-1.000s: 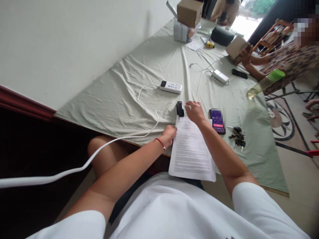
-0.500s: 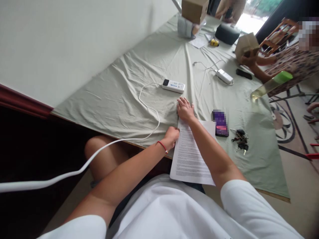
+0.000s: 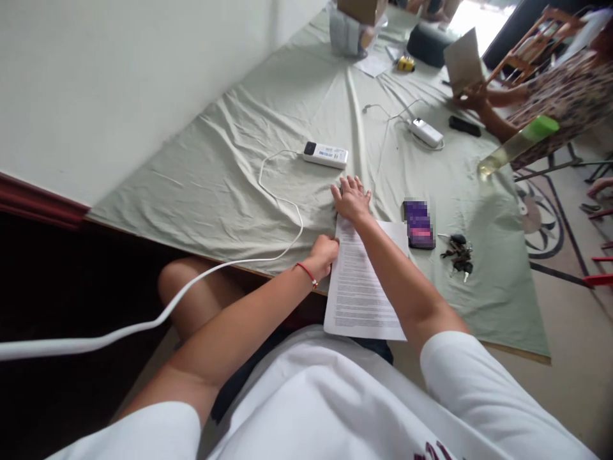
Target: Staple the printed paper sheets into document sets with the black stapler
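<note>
A sheet or stack of printed paper [image 3: 360, 287] lies in front of me, its lower end reaching past the table edge. My left hand [image 3: 326, 253], with a red string bracelet at the wrist, is closed on the paper's left edge. At the paper's top left corner my right hand [image 3: 353, 200] rests palm down, its fingers apart. A small dark patch shows by its fingers, too small to name. Just beyond that hand is a white device [image 3: 326, 155] with a black end and a white cable. To the right of the paper lies a phone [image 3: 419, 225].
Keys [image 3: 458, 254] lie right of the phone. Farther off are a second white device [image 3: 427, 133], a black object [image 3: 464, 126], a green-capped bottle [image 3: 520, 147] and a yellow object [image 3: 405, 64]. At right, a person holds a cardboard box [image 3: 464, 62]. The table edge is close to me.
The view has shifted slightly, so the table things sit higher in it. My right fingers are spread a little wider. The other person's box has turned. My left hand keeps its grip.
</note>
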Demonstrator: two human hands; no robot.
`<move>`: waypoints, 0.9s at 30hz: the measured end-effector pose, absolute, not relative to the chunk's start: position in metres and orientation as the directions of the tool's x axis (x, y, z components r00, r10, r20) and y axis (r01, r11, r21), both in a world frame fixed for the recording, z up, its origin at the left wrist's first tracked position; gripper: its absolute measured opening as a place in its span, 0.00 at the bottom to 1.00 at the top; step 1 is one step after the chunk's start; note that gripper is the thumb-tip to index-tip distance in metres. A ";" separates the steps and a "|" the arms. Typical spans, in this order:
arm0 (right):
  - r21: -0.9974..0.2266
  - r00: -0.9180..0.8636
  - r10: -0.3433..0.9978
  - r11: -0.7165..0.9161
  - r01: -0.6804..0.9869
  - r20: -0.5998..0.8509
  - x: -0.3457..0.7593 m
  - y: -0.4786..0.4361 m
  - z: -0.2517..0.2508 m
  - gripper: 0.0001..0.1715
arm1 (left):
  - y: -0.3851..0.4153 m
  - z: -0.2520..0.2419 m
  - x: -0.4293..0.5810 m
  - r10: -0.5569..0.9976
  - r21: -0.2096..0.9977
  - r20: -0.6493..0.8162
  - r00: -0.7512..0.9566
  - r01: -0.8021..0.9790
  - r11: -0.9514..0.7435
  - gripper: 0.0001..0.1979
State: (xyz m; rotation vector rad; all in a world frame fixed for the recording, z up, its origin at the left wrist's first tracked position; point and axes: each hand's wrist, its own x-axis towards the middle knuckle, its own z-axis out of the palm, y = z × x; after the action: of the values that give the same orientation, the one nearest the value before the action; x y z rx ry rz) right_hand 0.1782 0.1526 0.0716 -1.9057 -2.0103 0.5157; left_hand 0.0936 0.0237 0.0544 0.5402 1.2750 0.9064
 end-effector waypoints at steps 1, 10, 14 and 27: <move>-0.489 -0.029 1.000 0.031 0.872 0.011 0.181 0.148 0.076 0.33 | 0.020 0.056 0.092 0.816 0.787 -0.578 0.025 -0.249 0.565 0.13; -0.553 0.080 0.881 0.220 0.803 0.467 0.275 0.014 0.072 0.36 | -0.039 0.061 0.065 0.900 0.880 -0.436 -0.024 -0.219 0.421 0.14; -0.786 0.274 0.916 0.068 0.614 0.293 0.310 -0.030 0.051 0.44 | -0.045 0.062 0.063 0.934 0.905 -0.354 -0.046 -0.270 0.330 0.14; -0.999 0.104 0.994 -0.033 -0.021 -0.035 0.321 0.012 0.052 0.31 | 0.008 0.062 0.049 0.999 0.973 -0.017 -0.047 -0.229 0.005 0.15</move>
State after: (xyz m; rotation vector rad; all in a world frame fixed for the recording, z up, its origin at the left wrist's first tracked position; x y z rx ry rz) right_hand 0.3209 0.0116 0.0517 -1.2670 -1.1015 1.1657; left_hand 0.0485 0.0082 0.0620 1.0057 1.0761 1.3368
